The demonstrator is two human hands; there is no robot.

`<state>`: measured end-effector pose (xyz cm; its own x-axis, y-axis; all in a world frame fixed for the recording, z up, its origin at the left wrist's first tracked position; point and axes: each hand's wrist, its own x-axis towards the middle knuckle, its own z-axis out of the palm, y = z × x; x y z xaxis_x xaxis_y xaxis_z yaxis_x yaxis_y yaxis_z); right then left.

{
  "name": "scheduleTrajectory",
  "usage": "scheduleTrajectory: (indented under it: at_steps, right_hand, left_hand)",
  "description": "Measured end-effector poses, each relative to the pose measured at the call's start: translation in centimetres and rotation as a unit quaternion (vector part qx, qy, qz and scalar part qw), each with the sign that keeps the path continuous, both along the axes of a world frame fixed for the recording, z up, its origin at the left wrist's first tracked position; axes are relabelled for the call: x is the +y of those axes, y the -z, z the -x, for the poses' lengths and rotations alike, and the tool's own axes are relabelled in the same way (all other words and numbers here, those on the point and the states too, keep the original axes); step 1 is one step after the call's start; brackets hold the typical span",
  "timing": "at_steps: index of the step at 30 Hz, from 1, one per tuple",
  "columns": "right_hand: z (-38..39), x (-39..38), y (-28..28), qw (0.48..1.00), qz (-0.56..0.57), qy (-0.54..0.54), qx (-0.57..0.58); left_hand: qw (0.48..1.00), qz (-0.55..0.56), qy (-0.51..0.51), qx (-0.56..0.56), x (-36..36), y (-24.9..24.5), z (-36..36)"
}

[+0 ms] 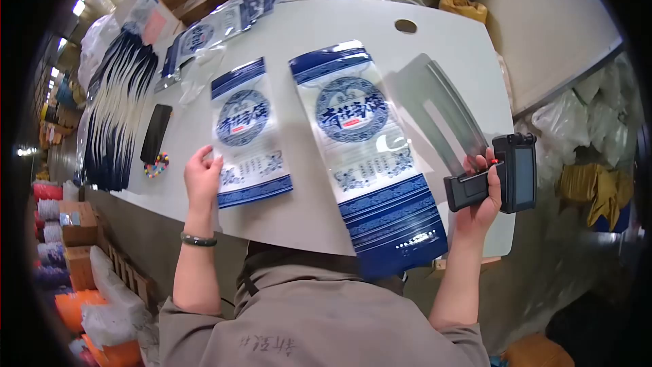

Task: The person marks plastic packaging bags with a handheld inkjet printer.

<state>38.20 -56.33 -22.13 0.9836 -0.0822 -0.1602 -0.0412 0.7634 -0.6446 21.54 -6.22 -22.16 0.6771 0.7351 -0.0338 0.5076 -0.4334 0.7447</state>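
Note:
My left hand is at the left edge of a blue-and-white printed plastic packaging bag, fingers curled and seemingly pinching that edge. To its right lies a longer bag of similar print. Its dark blue end hangs past the table's near edge, with a row of small white marks on it. In my right hand is a black handheld device with a screen, apparently a handheld inkjet printer, gripped by its handle. A grey translucent band stretches from it over the table; whether it is attached cannot be made out.
On the white table, a fanned stack of bags lies at far left, beside a black phone and a colourful beaded loop. More bags lie at the back. A round hole pierces the tabletop. Cardboard boxes stand lower left.

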Motion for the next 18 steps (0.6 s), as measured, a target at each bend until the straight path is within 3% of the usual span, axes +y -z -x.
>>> scheduleTrajectory:
  at_steps: [2, 5, 6, 8, 9, 10, 12, 13, 15, 18]
  right_hand:
    - [0.0, 0.3, -0.1, 1.000, 0.011, -0.002, -0.012]
    - [0.1, 0.1, 0.2, 0.999, 0.029, -0.013, -0.042]
    - [0.2, 0.2, 0.1, 0.998, 0.047, -0.007, -0.047]
    - [0.3, 0.3, -0.1, 0.997, 0.047, -0.012, -0.057]
    - [0.1, 0.3, 0.0, 0.997, 0.043, -0.005, -0.059]
    - [-0.1, 0.2, 0.4, 0.997, 0.039, 0.004, -0.061]
    - [-0.3, 0.2, 0.7, 0.996, 0.058, 0.029, -0.061]
    - [-0.4, 0.3, 1.0, 0.995, 0.058, 0.033, -0.070]
    - [0.1, 0.8, 0.0, 0.997, 0.038, 0.017, -0.059]
    - [0.2, 1.4, 0.0, 0.995, 0.058, 0.021, -0.083]
  left_hand:
    - [0.987, -0.132, 0.023, 0.086, -2.0, -2.7, -0.6]
    - [0.917, -0.392, 0.021, -0.065, -3.5, -3.2, 1.5]
    - [0.916, -0.363, 0.060, -0.160, -4.8, -4.7, 3.2]
    - [0.954, -0.222, 0.126, -0.154, -5.8, -2.4, 10.8]
    - [0.959, -0.197, 0.153, -0.136, -7.0, -1.1, 13.8]
    - [0.982, -0.145, 0.115, -0.028, -7.6, 1.1, 17.2]
    - [0.984, -0.075, 0.042, 0.157, -4.5, 14.0, 26.8]
    - [0.968, 0.025, 0.077, 0.239, -0.2, 25.6, 34.0]
    - [0.899, 0.129, 0.052, 0.415, 0.8, 25.8, 36.2]
    - [0.885, 0.189, 0.040, 0.423, 1.7, 26.6, 31.9]
